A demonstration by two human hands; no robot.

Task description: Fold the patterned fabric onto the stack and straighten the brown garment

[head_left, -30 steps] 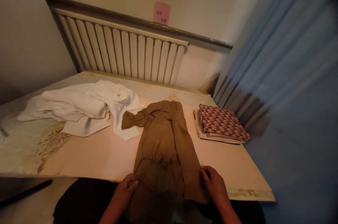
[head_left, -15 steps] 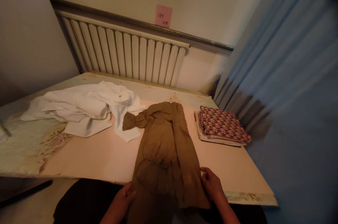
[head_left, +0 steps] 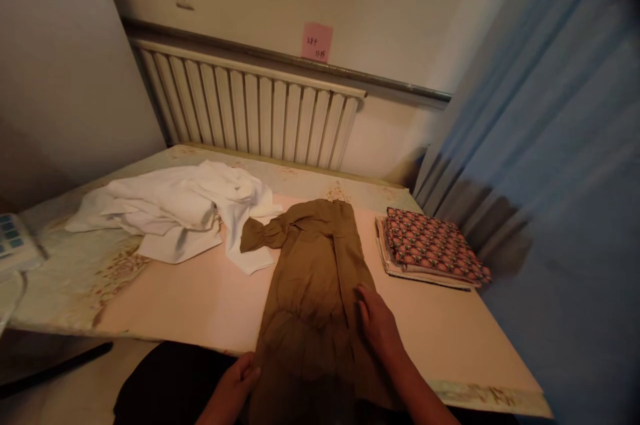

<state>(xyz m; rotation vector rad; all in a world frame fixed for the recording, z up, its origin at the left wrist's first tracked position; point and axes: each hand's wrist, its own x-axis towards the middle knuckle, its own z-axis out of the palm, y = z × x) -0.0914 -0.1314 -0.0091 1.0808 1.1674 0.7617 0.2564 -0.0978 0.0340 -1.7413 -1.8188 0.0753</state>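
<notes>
**The brown dress could slip off the desk**

The brown dress (head_left: 315,285) lies flat on the desk (head_left: 200,298), its bottom end hanging over the near edge. The right hand (head_left: 377,325) rests flat on it, fingers spread. The left hand (head_left: 240,375) seems to pinch the hanging edge, though it is dark there. A hard tug could slide or wrinkle the cloth, or bump the white clothes (head_left: 180,211).

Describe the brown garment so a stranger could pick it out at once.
Start at the table below the ribbed radiator. The brown garment lies lengthwise at its middle, its lower end hanging over the near edge, with the right hand flat on it. It sits between crumpled white cloth and a folded patterned stack.
</notes>
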